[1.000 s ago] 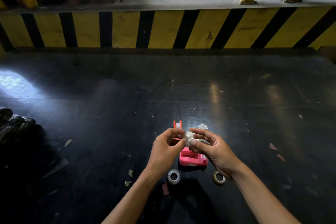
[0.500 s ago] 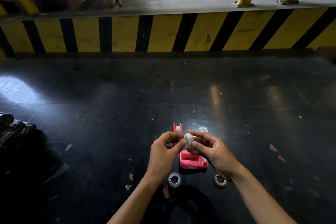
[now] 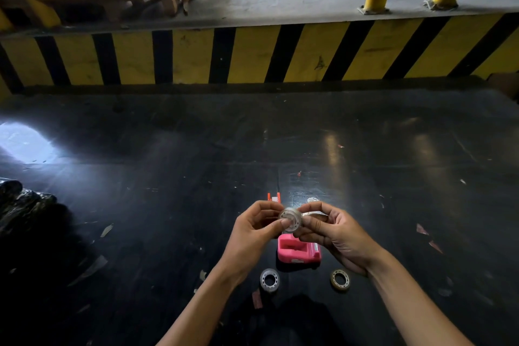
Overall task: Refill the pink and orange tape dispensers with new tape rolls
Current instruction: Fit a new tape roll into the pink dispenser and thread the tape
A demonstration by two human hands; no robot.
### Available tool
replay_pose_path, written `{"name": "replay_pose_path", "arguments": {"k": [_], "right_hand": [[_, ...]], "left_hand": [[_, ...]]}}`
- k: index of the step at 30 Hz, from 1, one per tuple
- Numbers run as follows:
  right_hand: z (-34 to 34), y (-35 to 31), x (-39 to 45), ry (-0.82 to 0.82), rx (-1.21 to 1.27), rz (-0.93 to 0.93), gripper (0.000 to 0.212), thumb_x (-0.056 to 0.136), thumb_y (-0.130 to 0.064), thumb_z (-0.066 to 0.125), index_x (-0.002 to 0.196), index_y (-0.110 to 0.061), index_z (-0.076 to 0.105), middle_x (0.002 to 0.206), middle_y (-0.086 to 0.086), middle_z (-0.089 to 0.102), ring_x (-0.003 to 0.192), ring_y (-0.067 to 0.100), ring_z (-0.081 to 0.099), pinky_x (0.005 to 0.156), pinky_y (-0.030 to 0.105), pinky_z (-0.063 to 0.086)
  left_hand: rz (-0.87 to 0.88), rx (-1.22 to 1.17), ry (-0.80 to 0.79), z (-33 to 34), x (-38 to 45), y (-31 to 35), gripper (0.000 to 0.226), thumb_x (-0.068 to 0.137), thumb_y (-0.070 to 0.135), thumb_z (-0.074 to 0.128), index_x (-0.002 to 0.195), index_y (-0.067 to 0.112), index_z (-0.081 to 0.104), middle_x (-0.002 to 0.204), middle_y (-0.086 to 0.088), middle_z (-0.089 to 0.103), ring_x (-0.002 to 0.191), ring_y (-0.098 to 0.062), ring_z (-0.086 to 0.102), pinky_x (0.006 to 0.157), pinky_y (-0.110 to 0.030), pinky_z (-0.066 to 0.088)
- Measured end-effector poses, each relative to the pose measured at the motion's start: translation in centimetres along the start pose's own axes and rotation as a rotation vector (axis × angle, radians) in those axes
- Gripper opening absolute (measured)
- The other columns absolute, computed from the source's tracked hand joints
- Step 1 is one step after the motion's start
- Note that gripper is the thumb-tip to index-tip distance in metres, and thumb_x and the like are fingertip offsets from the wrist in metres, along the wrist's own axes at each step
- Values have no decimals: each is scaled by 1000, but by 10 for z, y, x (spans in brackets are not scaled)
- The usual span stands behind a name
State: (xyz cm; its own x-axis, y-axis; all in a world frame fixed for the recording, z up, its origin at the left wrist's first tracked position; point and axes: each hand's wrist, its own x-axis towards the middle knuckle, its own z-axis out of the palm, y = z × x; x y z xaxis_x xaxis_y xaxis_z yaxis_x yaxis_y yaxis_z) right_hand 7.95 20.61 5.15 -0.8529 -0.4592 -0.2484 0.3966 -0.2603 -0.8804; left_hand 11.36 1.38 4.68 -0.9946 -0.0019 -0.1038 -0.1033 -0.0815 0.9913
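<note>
- The clear roll is held up between both hands, above the pink dispenser and nearer than the orange dispenser, of which only the top shows behind the left hand.
- The left hand is closed in a pinch on the roll's left side, its thumb across the front edge.
- The right hand is closed on the roll's right side; a thin shiny strip seems to run from the roll under its fingers, perhaps the free end of the tape, but it is too small to be sure.
- The roll looks light and stiff, a plastic hub wound with smooth tape. I judge the faces slick and the free end sticky, so it is best held by the rim or through the hub, with fingers off the adhesive.
- The pink dispenser stands on the dark desk with its well open upward and looking empty. It is small and probably light, so it may slide or tip unless one hand steadies its body while the roll is pressed in.
- Two more rolls lie flat on the desk nearer the person: a pale one to the left of the pink dispenser and a yellowish one to the right, both apart from it.
- Neither dispenser appears loaded yet.
</note>
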Motion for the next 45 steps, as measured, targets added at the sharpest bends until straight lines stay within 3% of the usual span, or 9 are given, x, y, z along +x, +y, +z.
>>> {"name": "replay_pose_path", "arguments": {"k": [4,8,16,22,24,28,32,35,45], "right_hand": [[4,1,-1,33,-87,-56,40,79,-10,70,118,-4,62,103,30,68,90,33,69,81,34,58],[8,6,3,101,-249,-160,30,79,0,71,108,-6,66,99,30,70,85,29,69,75,30,60],[2,21,11,158,-397,-247,23,80,-4,73,100,-14,69,91,20,73,84,27,71,79,38,58],[-18,30,16,153,-553,-209,27,79,-11,75,102,-25,68,98,9,69,87,31,71,82,45,59],[-25,34,19,163,-656,-206,25,79,-12,75,97,-28,69,93,5,68,80,23,70,80,43,59],[-38,48,30,248,-900,-235,21,76,-15,74,92,-28,69,85,-6,70,79,12,66,78,35,56],[-43,63,34,202,-1113,-269,17,79,-16,71,93,-25,68,93,-10,70,88,7,63,80,25,51],[-45,76,36,140,-1215,-293,16,82,-15,68,94,-25,67,94,-10,67,86,8,61,78,28,52],[-47,88,44,73,-1357,-272,19,83,-15,63,101,-21,65,98,1,62,86,20,63,76,34,53]], "left_hand": [[2,-42,49,3,0,1,27,80,1,78,104,4,66,94,-12,78,87,-19,75,72,-20,57],[13,-41,80,7,1,-3,26,79,0,79,102,4,67,92,-14,78,85,-22,76,72,-21,58],[12,38,170,12,5,-21,26,73,11,86,96,12,72,94,-9,78,92,-27,75,86,-42,60],[-61,69,79,12,12,-34,26,78,9,82,101,10,69,94,-8,78,91,-19,76,79,-24,59],[-54,144,30,10,17,-43,27,81,13,81,104,14,69,97,-4,77,93,-12,74,80,-21,58],[-7,449,8,2,32,-70,32,82,20,80,111,24,66,111,6,72,107,-6,66,97,-25,53],[4,741,-121,-3,43,-87,50,80,12,77,127,19,61,126,3,60,117,-13,60,103,-25,48],[-32,803,-169,-2,48,-92,54,80,12,77,131,16,60,134,-3,58,118,-17,60,104,-32,50],[16,897,-171,0,54,-101,32,82,12,72,114,15,71,120,-4,65,105,-19,63,99,-32,50]]}}
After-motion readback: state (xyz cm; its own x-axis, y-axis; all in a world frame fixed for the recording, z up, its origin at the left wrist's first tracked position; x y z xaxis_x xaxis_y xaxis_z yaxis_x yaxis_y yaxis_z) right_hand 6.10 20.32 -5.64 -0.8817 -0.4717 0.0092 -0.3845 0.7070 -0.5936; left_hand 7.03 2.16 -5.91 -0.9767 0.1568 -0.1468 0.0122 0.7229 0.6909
